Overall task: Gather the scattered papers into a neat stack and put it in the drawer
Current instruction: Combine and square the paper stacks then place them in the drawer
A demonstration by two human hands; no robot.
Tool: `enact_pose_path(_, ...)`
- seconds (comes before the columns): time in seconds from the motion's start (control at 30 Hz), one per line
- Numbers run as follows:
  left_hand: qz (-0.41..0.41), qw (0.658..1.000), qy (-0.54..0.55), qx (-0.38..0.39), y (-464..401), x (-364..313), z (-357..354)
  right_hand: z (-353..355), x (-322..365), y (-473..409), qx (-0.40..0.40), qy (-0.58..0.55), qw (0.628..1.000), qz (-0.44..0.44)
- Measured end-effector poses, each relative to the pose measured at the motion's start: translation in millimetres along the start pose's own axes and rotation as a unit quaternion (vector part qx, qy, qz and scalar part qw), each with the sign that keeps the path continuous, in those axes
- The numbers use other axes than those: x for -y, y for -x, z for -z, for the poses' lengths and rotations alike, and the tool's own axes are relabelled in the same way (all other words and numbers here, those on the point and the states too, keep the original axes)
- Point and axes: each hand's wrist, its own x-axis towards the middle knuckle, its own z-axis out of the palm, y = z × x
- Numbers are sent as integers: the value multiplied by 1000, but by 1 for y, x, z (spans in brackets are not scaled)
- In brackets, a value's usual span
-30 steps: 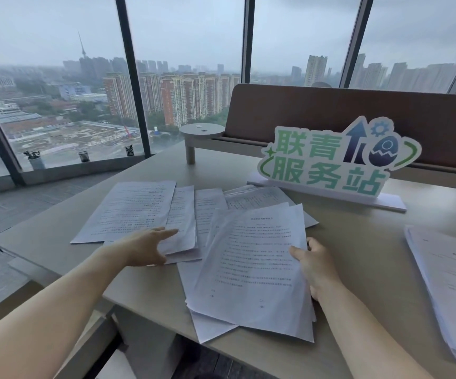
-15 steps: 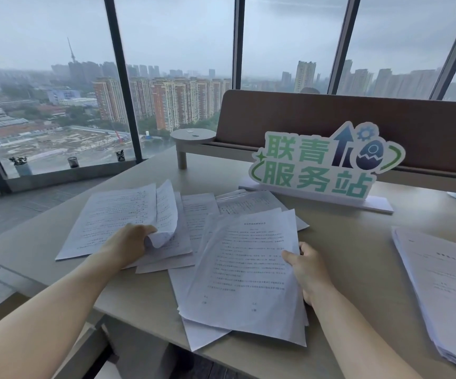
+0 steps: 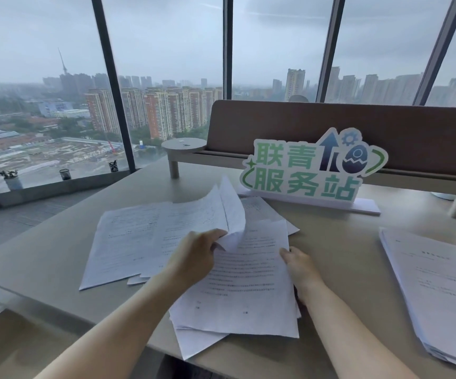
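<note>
I'm in the gathering step, and by my reading it is only partly done: the papers lie in two loose groups on the tabletop (image 3: 339, 269) and nothing is squared up yet. My left hand (image 3: 194, 255) pinches the near corner of a few lifted sheets (image 3: 221, 212), which curl up and over toward the right, their far edges off the surface. Below and to the left of them the left spread of papers (image 3: 128, 239) lies flat and fanned, overlapping. My right hand (image 3: 300, 269) rests along the right edge of the central pile (image 3: 243, 285), fingers curled round that edge and thumb on top, steadying it; the pile is skewed, with corners sticking out at the bottom and overhanging the near edge of the tabletop. The next move, as I judge it, calls for carrying the pinched sheets across onto the central pile without dragging the flat ones askew, then sweeping in the left spread and tapping all edges level. A separate stack of paper (image 3: 440, 291) sits well apart at the right; I cannot tell whether it belongs to the job. As for containers, no drawer shows in this view, so I cannot say where it is or what it holds.
</note>
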Motion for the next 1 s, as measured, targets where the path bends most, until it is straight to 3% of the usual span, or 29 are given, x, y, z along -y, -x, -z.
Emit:
enact_pose_path(0.17,-7,998,8,57,9,-29,-31,8,14,7,64,-86,993,-44)
enact_pose_path(0.33,4,994,-5,107,21,-49,-41,11,21,3,137,-74,986,-53)
enact_pose_path(0.43,4,991,36,126,29,-53,-35,6,11,-9,121,2,989,-83)
enact_pose_path(0.53,57,983,81,156,31,-46,-27,2,6,-9,87,34,990,-102)
enact_pose_path(0.63,97,988,81,89,24,-22,-23,2,5,-10,77,18,991,-109)
enact_pose_path(0.7,175,982,64,23,18,1,-20,3,5,-10,75,10,991,-108)
enact_pose_path(0.83,327,941,79,-47,8,39,-3,9,3,-5,93,-36,992,-80)
enact_pose_path(1.0,418,847,322,-62,-6,55,15,20,2,7,134,-95,986,1)
